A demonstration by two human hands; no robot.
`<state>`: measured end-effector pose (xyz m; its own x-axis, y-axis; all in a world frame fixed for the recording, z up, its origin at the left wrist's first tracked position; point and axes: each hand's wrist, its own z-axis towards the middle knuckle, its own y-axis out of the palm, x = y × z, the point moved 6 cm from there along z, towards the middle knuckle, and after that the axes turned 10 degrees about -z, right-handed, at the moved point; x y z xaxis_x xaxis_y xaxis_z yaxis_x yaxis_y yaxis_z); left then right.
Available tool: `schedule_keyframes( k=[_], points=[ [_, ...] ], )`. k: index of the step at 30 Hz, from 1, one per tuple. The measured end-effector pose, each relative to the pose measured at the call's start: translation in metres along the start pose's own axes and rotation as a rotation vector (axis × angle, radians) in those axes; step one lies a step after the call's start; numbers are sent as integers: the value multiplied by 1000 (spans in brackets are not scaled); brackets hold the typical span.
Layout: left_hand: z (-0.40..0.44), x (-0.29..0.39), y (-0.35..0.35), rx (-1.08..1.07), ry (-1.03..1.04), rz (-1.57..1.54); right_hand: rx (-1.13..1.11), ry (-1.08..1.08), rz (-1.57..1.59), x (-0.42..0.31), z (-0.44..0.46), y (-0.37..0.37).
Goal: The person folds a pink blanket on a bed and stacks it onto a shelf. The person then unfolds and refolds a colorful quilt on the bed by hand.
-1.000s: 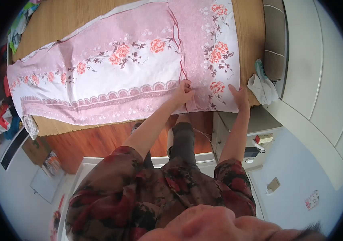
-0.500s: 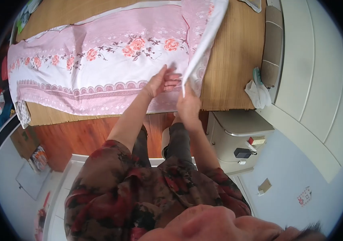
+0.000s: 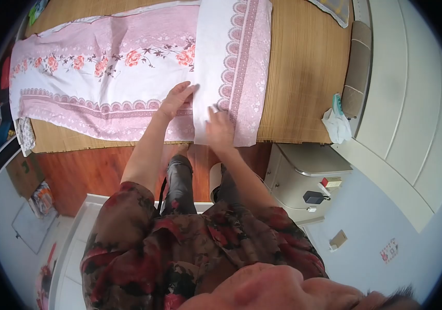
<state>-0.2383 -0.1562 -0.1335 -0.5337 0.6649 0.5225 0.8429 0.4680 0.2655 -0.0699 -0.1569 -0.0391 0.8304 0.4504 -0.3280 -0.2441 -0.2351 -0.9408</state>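
A pink and white floral sheet lies across the bed, with orange roses and a scalloped border. Its right end is folded over to the left as a panel of white and pink lace pattern. My left hand is at the left edge of that panel, fingers stretched toward it and holding nothing visible. Lower on the panel, my right hand rests with its fingers spread over the cloth near the bed's front edge.
A bamboo mat covers the bed. A long brown bolster lies by the headboard, near a white plastic bag. A cushion corner shows at the top. The bedside cabinet stands at the right, beside the wooden floor.
The sheet's right end, raised in my right hand before, now lies flat, folded leftward. My right hand has let go and moved left onto it. My left hand has also shifted left.
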Motion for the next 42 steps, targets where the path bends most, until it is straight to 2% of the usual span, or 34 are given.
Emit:
schedule_keyframes(
  k=[1, 2, 3, 5, 6, 10, 11, 13, 15, 16, 18, 19, 21, 22, 23, 25, 30, 35, 37, 38, 40, 41, 42],
  points=[
    [-1, 5, 5, 41, 96, 120, 41, 32, -24, 15, 2, -8],
    [-2, 6, 10, 89, 136, 114, 20, 104, -48, 34, 8, -11],
    [1, 5, 14, 88, 135, 109, -2, 177, -72, 53, 20, -17],
    [12, -5, 21, 36, 127, 345, 105, 190, 92, 84, 51, -31],
    [18, -13, 19, 87, 187, 401, 130, 202, 29, 96, 65, -36],
    [4, -21, 18, 154, 215, 350, 210, 210, -136, 104, 110, -56],
    [9, -33, 9, 189, 228, 413, 205, 208, -131, 100, 114, -49],
    [9, -37, 4, 230, 234, 468, 29, 73, -389, 90, 117, -15],
    [0, -22, 15, 202, 189, 666, -17, 82, -403, 102, 109, 17],
    [-4, -15, 21, 208, 189, 668, -55, 90, -417, 103, 110, 25],
    [-29, 11, 37, 419, 576, 929, -18, 129, -369, 104, 108, 27],
    [-29, 8, 38, 421, 572, 927, 27, 172, -330, 107, 108, 23],
    [-42, 19, 55, 354, 997, 1018, 100, 202, -292, 115, 107, 12],
    [-40, 12, 65, 263, 896, 1236, 170, 239, -252, 121, 105, 8],
    [-40, 6, 62, 268, 892, 1238, 167, 236, -248, 124, 107, 11],
    [-25, -27, 70, -57, 854, 1458, 200, 215, -320, 130, 114, 21],
    [-5, -42, 67, -79, 740, 1448, 205, 177, -428, 144, 136, 46],
    [15, -14, 78, -102, 838, 1387, 282, 143, -516, 162, 166, 40],
    [12, -14, 73, -83, 821, 1392, 436, 215, -426, 172, 167, 34],
    [12, -18, 73, -104, 820, 1378, 422, 204, -412, 181, 168, 31],
    [11, -19, 72, -134, 809, 1370, 156, 499, -350, 200, 176, 14],
    [11, -17, 71, -127, 796, 1380, 148, 495, -336, 200, 180, 8],
    [12, -16, 73, -123, 797, 1386, 62, 595, -163, 209, 182, 9]
  ],
)
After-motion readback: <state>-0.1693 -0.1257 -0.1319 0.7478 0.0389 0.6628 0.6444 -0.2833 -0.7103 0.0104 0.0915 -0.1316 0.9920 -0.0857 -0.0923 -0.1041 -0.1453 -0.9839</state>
